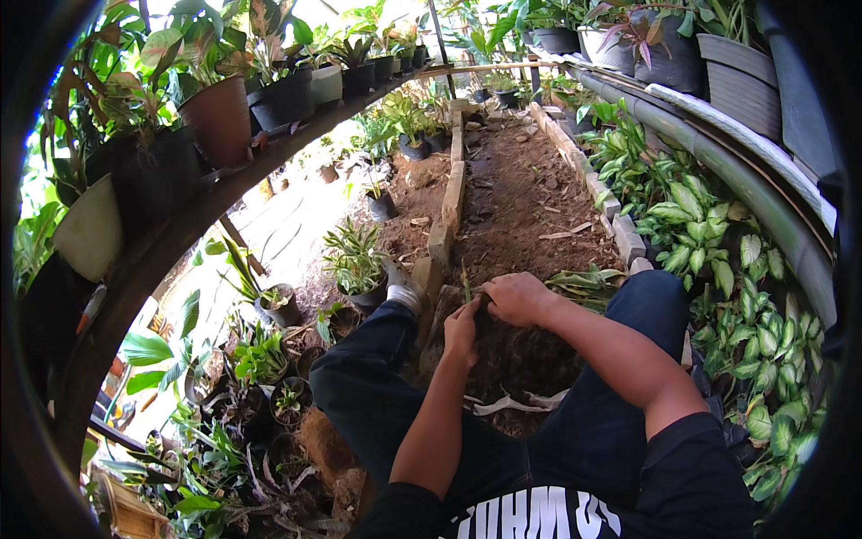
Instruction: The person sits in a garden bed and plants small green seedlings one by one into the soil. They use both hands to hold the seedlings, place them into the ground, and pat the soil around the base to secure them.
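Note:
My left hand (462,330) is raised over the brick-edged soil bed (512,195), its fingers pinching the lower part of a slim green leaf or cutting (467,286) that points up and away. My right hand (515,298) meets it from the right, fingertips touching the left hand's fingertips at the cutting's base. Whether the right hand holds anything cannot be told; its curled fingers hide the inside. Just right of it, a pile of long green-and-yellow leaves (587,284) lies on the soil near my right knee.
Bricks (452,199) edge the bed on both sides. Potted plants, one beside my shoe (367,293), crowd the left. Variegated leafy plants (693,215) grow along the right. A raised shelf (222,182) with pots curves past on the left; a thick pole (727,155) runs along the right.

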A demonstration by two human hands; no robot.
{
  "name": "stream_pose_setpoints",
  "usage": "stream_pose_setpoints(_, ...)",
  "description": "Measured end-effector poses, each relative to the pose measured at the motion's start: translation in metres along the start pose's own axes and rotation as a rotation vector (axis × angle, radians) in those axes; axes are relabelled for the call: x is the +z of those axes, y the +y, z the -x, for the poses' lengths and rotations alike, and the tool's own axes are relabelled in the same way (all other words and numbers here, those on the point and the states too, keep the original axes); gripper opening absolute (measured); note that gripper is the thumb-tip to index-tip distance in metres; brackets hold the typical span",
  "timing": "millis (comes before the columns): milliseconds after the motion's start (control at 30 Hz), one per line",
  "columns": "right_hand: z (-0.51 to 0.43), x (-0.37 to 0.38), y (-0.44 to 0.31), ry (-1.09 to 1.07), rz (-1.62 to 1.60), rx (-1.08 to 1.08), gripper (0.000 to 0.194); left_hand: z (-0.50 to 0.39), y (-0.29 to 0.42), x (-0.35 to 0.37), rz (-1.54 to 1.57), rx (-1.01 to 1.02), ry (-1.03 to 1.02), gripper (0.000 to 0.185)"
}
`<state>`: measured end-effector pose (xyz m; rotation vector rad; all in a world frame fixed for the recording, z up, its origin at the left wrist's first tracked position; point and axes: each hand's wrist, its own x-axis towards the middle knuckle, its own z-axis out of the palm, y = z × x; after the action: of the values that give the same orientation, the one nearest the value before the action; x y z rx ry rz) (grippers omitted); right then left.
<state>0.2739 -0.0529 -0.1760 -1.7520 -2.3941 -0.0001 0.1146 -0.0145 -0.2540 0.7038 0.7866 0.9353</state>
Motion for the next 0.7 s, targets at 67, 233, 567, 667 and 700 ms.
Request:
stream_pose_setpoints(67, 0.001, -0.007, 0.002, -0.009, -0.027, 0.017, 0.036, 0.0, 0.0, 0.0, -0.019, -0.003, 0.001, 0.025)
stream_pose_setpoints(233, 0.003, -0.014, -0.004, -0.007, -0.119, 0.092, 0.038, -0.003, 0.0, -0.001, -0.052, -0.008, -0.023, 0.026)
stream_pose_setpoints(567, 0.004, 0.002, -0.013, 0.091, -0.132, 0.159, 0.041, -0.009, -0.008, -0.008, 0.138, -0.07, -0.139, 0.028)
stream_pose_setpoints(667, 0.004, 0.005, -0.013, 0.105, -0.125, 0.166, 0.04, -0.01, -0.007, -0.008, 0.14, -0.064, -0.13, 0.027)
stream_pose_setpoints(700, 0.004, 0.004, -0.013, 0.089, -0.105, 0.182, 0.04, -0.009, -0.006, -0.008, 0.147, -0.058, -0.125, 0.026)
